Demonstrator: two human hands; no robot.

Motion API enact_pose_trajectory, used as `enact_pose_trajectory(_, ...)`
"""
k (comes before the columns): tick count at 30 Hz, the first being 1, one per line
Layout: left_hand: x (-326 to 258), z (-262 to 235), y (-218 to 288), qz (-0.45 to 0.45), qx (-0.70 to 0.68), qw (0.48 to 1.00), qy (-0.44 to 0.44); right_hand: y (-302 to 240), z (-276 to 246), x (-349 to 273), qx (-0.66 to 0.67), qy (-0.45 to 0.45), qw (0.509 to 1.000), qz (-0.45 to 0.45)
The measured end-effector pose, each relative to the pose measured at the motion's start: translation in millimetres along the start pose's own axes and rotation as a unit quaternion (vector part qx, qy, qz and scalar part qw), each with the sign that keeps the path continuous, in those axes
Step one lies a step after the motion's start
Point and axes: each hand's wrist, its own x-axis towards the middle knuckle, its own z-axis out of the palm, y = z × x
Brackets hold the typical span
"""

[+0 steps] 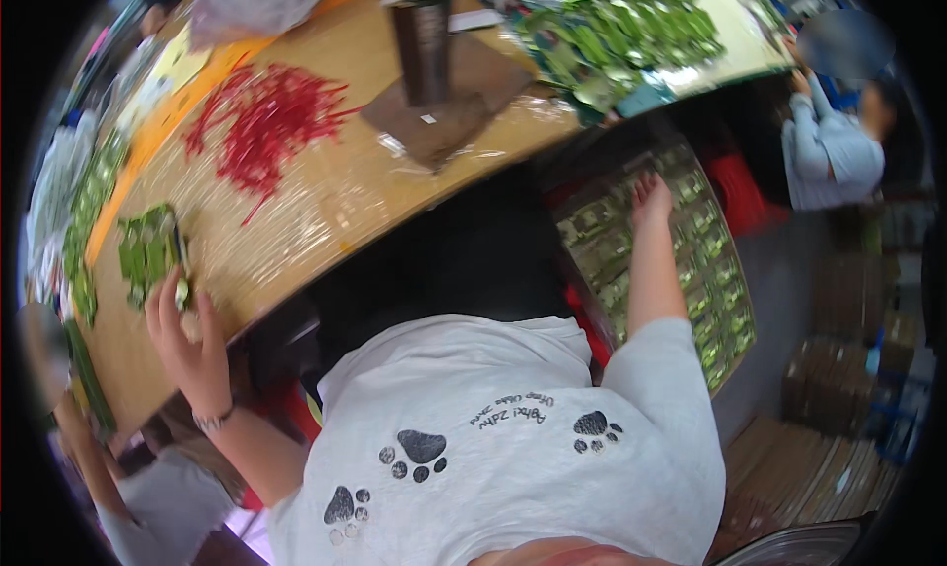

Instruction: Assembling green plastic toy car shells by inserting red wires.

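My left hand [189,354] is at the left part of the table, thumb and fingers apart. Its fingertips reach the near edge of a small group of green strip-like pieces [148,252], laid side by side; whether they touch one is unclear. My right hand [651,199] is out to the right, above a large tray-like board [732,315] bearing rows of green and pale pieces. Its fingers are loosely bent with slight gaps, and nothing shows in them. A pile of thin red strips [264,122] lies on the wooden table [326,206] beyond my left hand.
A dark metal post on a brown base [434,132] stands on the table. Beyond it lie many green pieces [631,38]. A co-worker [834,152] sits at far right, another person [163,487] at lower left. Cardboard stacks [829,384] stand on the right.
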Motion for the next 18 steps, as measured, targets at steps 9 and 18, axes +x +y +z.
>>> enact_pose_trajectory(9,29,32,-12,-0.138,0.128,0.980,-0.057,5,59,-257,-0.203,-0.487,0.445,-0.724)
enact_pose_trajectory(18,-1,20,3,-0.043,0.039,0.998,-0.013,11,186,-388,-0.331,-0.442,0.506,-0.662)
